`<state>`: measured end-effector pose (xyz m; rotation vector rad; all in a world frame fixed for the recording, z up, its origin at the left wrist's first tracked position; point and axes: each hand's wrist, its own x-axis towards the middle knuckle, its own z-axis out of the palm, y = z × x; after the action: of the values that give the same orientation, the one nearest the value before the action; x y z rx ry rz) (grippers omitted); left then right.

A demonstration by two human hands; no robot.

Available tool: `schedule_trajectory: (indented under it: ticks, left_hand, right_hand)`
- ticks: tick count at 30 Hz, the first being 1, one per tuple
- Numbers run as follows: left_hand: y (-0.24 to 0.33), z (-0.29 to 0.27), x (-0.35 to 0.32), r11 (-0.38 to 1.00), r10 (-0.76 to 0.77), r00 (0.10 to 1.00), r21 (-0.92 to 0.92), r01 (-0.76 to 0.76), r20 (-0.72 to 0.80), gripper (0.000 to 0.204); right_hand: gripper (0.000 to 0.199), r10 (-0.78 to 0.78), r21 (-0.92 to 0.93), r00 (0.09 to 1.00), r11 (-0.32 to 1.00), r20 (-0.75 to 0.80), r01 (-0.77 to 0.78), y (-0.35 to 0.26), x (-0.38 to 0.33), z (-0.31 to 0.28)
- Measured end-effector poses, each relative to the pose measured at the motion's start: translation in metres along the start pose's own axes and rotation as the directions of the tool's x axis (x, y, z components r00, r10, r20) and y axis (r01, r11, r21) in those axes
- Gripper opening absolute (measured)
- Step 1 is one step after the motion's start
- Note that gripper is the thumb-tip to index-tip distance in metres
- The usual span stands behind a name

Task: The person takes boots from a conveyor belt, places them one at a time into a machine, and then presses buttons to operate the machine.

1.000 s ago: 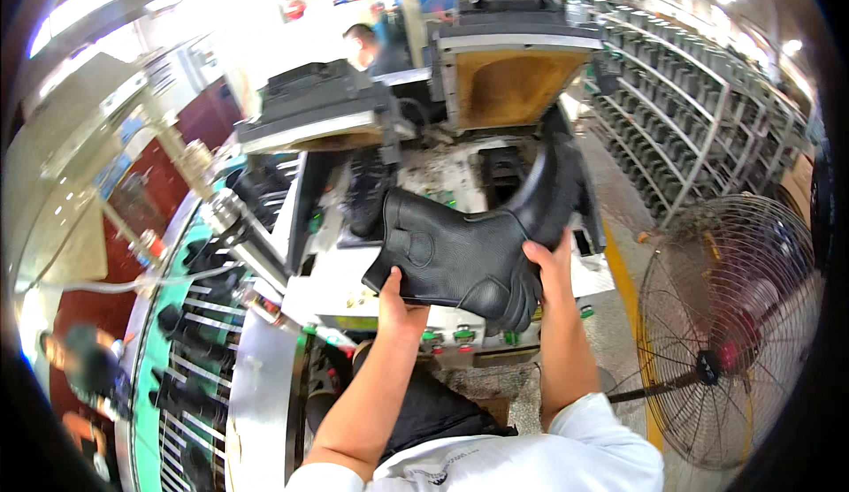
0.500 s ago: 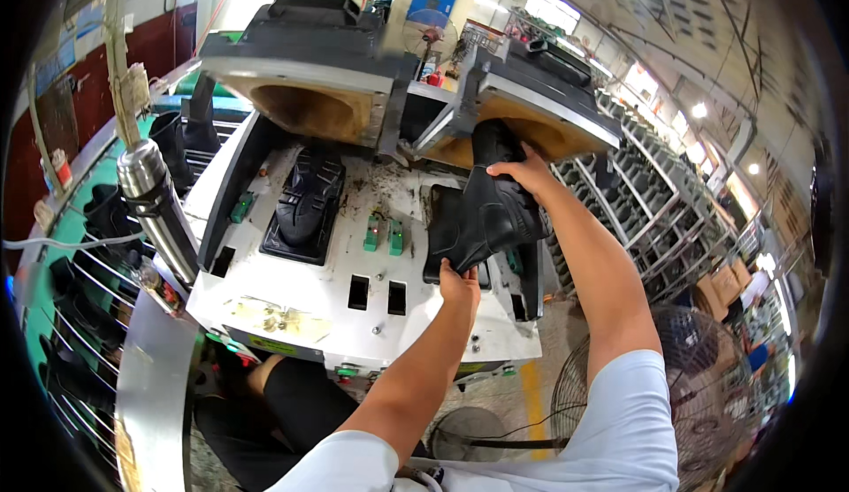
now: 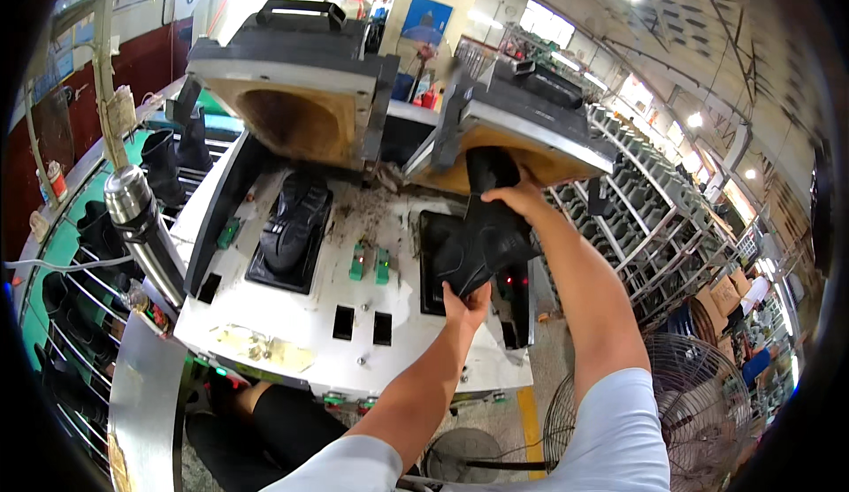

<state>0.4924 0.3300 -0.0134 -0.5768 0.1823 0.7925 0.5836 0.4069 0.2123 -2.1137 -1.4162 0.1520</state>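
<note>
Both my hands hold a black boot (image 3: 482,244) above the right-hand station of a white machine (image 3: 265,311). My left hand (image 3: 469,306) grips its lower, near end from below. At its upper part, my right hand (image 3: 520,197) is wrapped round the far right side, partly hidden by the boot. The boot's upper end reaches under the raised right lid (image 3: 539,112), which has a tan hollow inside. A black tray (image 3: 432,296) lies beneath the boot, largely covered. On the left tray (image 3: 256,273) rests another black boot (image 3: 287,231), under the raised left lid (image 3: 292,68).
Green switches (image 3: 381,265) sit between the stations. At left, a steel flask (image 3: 141,222) stands beside a rack (image 3: 97,315) of black boots. A caged fan (image 3: 690,404) is at lower right, before metal racks (image 3: 646,218) of dark forms. Someone's dark-clothed legs (image 3: 292,421) show below.
The boot has turned and shifted right over the right tray, uncovering more of the tray's left side. Both hands have kept their hold. The whole view has shifted slightly.
</note>
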Motion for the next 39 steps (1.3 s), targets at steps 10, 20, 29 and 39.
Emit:
schedule_trajectory:
  ticks: [10, 20, 29, 39]
  left_hand:
    - [0.029, -0.013, 0.025, 0.888, -0.301, 0.931, 0.296, 0.353, -0.208, 0.096]
    - [0.049, -0.052, -0.09, -0.221, 0.146, 0.856, 0.86, -0.461, 0.496, 0.045]
    - [0.068, -0.049, -0.123, -0.465, -0.015, 0.859, 0.757, -0.459, 0.511, 0.033]
    - [0.067, -0.052, -0.118, -0.41, -0.042, 0.851, 0.768, -0.492, 0.523, 0.032]
  right_hand:
    - [0.13, -0.057, -0.094, 0.993, 0.993, 0.102, 0.067, -0.019, 0.027, 0.02]
    - [0.126, 0.144, -0.101, 0.982, 0.986, 0.121, -0.132, 0.008, 0.003, 0.055]
    - [0.126, 0.271, -0.272, 0.945, 0.937, 0.181, -0.217, 0.002, -0.011, 0.114]
    - [0.116, 0.342, -0.309, 0.915, 0.912, 0.214, -0.268, 0.028, -0.025, 0.141]
